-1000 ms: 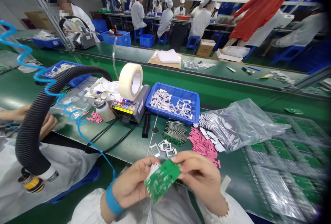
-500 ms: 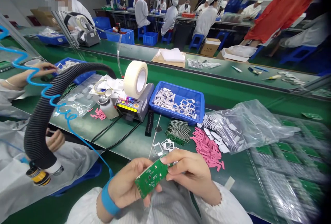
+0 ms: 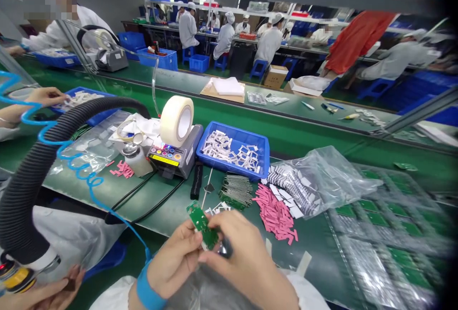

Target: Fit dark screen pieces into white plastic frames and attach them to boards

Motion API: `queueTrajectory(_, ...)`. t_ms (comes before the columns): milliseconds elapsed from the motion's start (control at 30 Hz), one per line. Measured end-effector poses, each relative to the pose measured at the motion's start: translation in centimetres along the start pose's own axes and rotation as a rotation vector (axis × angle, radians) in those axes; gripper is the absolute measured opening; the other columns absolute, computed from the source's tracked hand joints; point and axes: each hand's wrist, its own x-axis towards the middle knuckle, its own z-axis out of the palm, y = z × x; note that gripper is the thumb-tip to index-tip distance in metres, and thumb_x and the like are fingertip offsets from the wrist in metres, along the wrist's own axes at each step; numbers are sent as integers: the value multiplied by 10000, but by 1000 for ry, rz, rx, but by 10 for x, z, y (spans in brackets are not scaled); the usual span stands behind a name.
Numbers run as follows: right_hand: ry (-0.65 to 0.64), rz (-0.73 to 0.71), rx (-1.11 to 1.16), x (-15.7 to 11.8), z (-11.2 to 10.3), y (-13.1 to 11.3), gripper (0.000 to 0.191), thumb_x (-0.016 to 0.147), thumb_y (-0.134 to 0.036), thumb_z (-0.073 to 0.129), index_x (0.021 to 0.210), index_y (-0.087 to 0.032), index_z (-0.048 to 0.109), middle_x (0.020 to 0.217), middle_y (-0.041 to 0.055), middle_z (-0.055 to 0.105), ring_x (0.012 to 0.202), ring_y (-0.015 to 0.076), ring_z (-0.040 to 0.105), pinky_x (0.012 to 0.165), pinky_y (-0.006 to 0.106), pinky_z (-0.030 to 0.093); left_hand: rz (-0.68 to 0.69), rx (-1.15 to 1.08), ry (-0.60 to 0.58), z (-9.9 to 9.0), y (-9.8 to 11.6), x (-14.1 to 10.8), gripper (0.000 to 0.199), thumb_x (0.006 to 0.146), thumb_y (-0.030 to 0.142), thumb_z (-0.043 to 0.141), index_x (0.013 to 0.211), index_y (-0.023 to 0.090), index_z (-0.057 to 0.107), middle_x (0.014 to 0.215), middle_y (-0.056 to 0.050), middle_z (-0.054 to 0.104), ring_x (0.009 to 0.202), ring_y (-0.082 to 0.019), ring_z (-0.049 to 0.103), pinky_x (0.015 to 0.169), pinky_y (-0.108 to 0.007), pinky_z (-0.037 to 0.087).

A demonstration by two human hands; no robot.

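Observation:
Held up in front of me is a green circuit board [image 3: 200, 222], tilted, with a white edge along its near left side. My left hand [image 3: 175, 255], with a blue strap at the wrist, pinches it from the left. The fingers of my right hand [image 3: 246, 253] close on its near right end. A dark glossy piece [image 3: 225, 248] shows between my right fingers; its kind is unclear. Just beyond the board lie white plastic frames [image 3: 219, 207], partly hidden by my hand. Behind them is a stack of thin green boards [image 3: 236, 190], beside a heap of pink strips [image 3: 275, 214].
A blue tray [image 3: 263, 169] holds white frames. Left of it stand a tape dispenser [image 3: 175, 160] with a tape roll and a bottle [image 3: 138, 160]. A plastic bag [image 3: 329, 176] and bagged boards [image 3: 372, 248] lie right. A black hose [image 3: 21, 191] and a co-worker's hands [image 3: 60, 286] are left.
The circuit board has turned, its free end now pointing away and up to the left. My right hand has shifted toward its near end. The whole view has swung right.

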Motion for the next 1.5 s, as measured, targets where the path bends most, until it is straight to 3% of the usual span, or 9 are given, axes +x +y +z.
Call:
queueTrajectory(133, -27, 76, -38, -2, 8, 5, 185, 747, -132, 665, 896, -198, 578, 826, 20, 650, 758, 188, 594, 683, 322, 472, -2, -11, 15, 5, -1, 12, 162, 720, 217, 732, 877, 226, 692, 851, -7, 692, 897, -174, 647, 905, -326, 466)
queueTrajectory(233, 79, 63, -33, 12, -17, 35, 150, 791, -157, 614, 927, -218, 600, 918, 24, 669, 841, 183, 613, 738, 316, 488, -29, 1, 72, 5, 6, 16, 409, 696, 259, 753, 1085, 278, 629, 1157, -43, 641, 1085, -243, 584, 966, -410, 430)
queueTrajectory(333, 350, 172, -179, 46, -68, 93, 158, 789, -328, 636, 903, -219, 628, 954, 32, 682, 877, 195, 629, 797, 330, 493, -83, 57, 182, -3, 14, 16, 474, 715, 345, 728, 1154, 232, 592, 1256, -101, 584, 1099, -268, 567, 936, -417, 442)
queueTrajectory(467, 515, 382, -314, 111, -130, 195, 230, 779, -349, 653, 878, -146, 613, 860, 71, 674, 790, 196, 627, 778, 347, 491, -83, 50, 337, -26, 16, 14, 380, 695, 294, 750, 1039, 176, 638, 999, -80, 674, 865, -190, 623, 833, -345, 472)
queueTrajectory(600, 440, 528, -421, 155, -139, 271, 227, 865, -349, 591, 844, -123, 605, 834, 28, 639, 770, 149, 612, 767, 349, 494, -64, 7, 465, -40, 14, 12, 352, 680, 256, 762, 998, 155, 646, 841, -49, 664, 782, -165, 613, 778, -317, 476)
queueTrajectory(700, 343, 580, -479, 164, -132, 294, 223, 892, -342, 562, 913, -126, 610, 918, 36, 633, 835, 154, 610, 785, 358, 499, -57, -21, 526, -40, 15, 10, 327, 714, 230, 726, 1013, 135, 634, 792, -42, 643, 752, -153, 603, 753, -300, 478)
queueTrajectory(933, 318, 535, -571, 162, -145, 249, 263, 932, -349, 490, 1049, -139, 596, 1095, 76, 609, 1005, 194, 583, 889, 417, 463, -77, -44, 589, -36, 13, 11, 269, 767, 166, 645, 1028, 138, 586, 721, -6, 589, 670, -128, 574, 672, -278, 479)
queueTrajectory(1267, -68, 348, -562, 158, -68, 151, 210, 880, -325, 571, 889, -122, 621, 910, 58, 641, 853, 171, 609, 802, 368, 477, 5, -69, 535, -27, 2, -8, 99, 816, 132, 573, 911, 151, 595, 663, 26, 542, 582, -88, 537, 608, -246, 458)
queueTrajectory(1500, -257, 100, -394, 63, -42, 70, 155, 885, -307, 538, 963, -236, 651, 907, -9, 676, 786, 122, 617, 709, 218, 448, 9, -46, 530, -39, -1, -27, 92, 830, 146, 545, 897, 141, 608, 667, 17, 558, 605, -89, 550, 612, -236, 449)
